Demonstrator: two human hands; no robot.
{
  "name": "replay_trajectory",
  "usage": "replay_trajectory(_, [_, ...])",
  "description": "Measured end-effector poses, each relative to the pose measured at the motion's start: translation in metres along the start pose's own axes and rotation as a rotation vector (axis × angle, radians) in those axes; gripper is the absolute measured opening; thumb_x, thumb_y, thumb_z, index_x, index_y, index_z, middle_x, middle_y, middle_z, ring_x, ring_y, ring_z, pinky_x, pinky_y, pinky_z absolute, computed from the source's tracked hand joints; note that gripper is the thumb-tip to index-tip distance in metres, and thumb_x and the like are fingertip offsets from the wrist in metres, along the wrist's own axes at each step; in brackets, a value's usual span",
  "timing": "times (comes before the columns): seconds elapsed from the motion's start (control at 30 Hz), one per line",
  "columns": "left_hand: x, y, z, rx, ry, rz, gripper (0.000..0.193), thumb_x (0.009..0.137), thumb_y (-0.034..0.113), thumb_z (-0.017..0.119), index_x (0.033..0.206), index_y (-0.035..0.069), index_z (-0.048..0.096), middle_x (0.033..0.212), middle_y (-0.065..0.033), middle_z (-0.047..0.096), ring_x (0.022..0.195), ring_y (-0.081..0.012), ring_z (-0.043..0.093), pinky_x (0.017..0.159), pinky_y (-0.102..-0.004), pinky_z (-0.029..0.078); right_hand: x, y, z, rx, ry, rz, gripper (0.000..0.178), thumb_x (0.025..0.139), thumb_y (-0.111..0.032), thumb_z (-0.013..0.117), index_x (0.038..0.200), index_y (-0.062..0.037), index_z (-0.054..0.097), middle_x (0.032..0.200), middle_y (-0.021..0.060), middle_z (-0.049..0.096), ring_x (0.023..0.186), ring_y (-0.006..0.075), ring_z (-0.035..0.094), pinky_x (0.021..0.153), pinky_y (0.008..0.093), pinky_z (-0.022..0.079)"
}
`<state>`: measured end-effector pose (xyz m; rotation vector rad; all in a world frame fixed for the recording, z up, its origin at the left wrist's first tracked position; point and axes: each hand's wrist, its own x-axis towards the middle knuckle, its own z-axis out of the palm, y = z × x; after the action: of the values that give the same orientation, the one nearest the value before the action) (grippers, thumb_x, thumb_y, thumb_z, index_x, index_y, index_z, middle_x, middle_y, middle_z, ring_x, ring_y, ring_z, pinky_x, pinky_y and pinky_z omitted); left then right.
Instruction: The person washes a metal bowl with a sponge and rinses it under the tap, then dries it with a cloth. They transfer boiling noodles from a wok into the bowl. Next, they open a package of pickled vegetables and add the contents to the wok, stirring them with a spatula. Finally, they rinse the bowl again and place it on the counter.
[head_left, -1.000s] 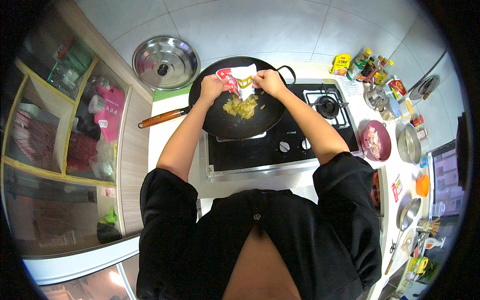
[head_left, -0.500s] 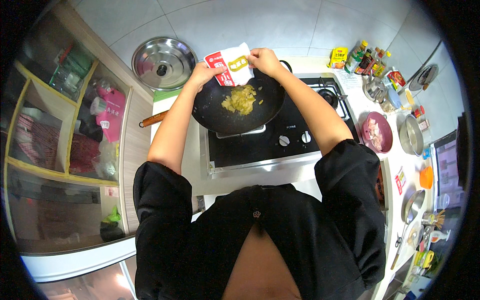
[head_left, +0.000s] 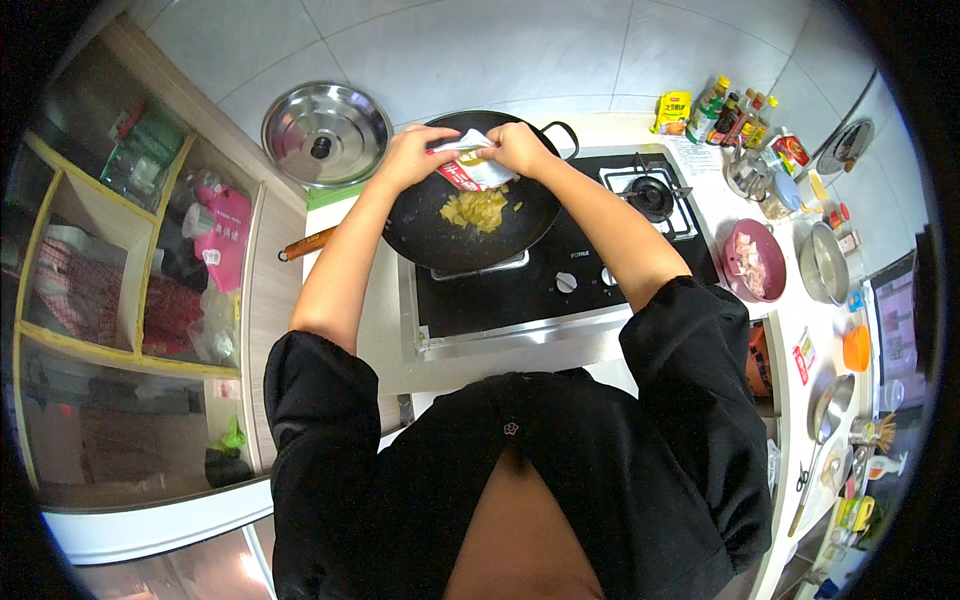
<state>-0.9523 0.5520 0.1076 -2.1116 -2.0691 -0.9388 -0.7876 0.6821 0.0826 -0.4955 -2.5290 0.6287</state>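
Observation:
A red and white food packet (head_left: pixel 474 172) is tilted over the black wok (head_left: pixel 420 228), gripped from both sides. My left hand (head_left: pixel 416 155) is closed on its left edge, and my right hand (head_left: pixel 518 150) pinches its upper right part. Below the packet, a heap of yellowish-green chopped pickled vegetables (head_left: pixel 476 208) lies in the wok. The wok rests on the left burner of the black gas stove (head_left: pixel 490 305), with its wooden handle (head_left: pixel 306 244) pointing left. The packet's mouth is partly hidden by my fingers.
A steel lid (head_left: pixel 325 135) leans at the wall on the left. Right of the stove's free burner (head_left: pixel 652 198) stand a pink bowl of raw meat (head_left: pixel 753 260), a steel bowl (head_left: pixel 823 262) and sauce bottles (head_left: pixel 712 108). Scissors (head_left: pixel 803 477) lie farther along the right counter.
The packet has tipped and crumpled, its upright printed face now folded down toward the wok. Both hands have shifted closer together, the left one moving up and right.

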Motion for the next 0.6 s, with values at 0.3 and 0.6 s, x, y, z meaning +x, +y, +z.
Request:
replay_trajectory(0.3, [-0.001, 0.02, 0.004, 0.029, -0.05, -0.083, 0.018, 0.076, 0.02, 0.06, 0.087, 0.006, 0.064, 0.076, -0.0147, 0.062, 0.067, -0.0265, 0.061, 0.062, -0.0313, 0.048, -0.005, 0.003, 0.01, -0.101, -0.178, 0.062, 0.02, 0.07, -0.023, 0.063, 0.08, -0.0058, 0.064, 0.077, 0.0177, 0.061, 0.076, 0.0325, 0.059, 0.071, 0.0391, 0.047])
replay_trajectory(0.6, [-0.012, 0.032, 0.004, -0.047, 0.193, -0.046, 0.029, 0.074, 0.007, 0.056, 0.103, 0.009, 0.058, 0.099, -0.0146, 0.059, 0.088, -0.0293, 0.057, 0.076, -0.0334, 0.046, -0.012, 0.014, 0.009, -0.122, -0.128, 0.013, 0.017, 0.07, -0.014, 0.056, 0.08, -0.0021, 0.063, 0.075, 0.0202, 0.06, 0.076, 0.0339, 0.059, 0.073, 0.0409, 0.047])
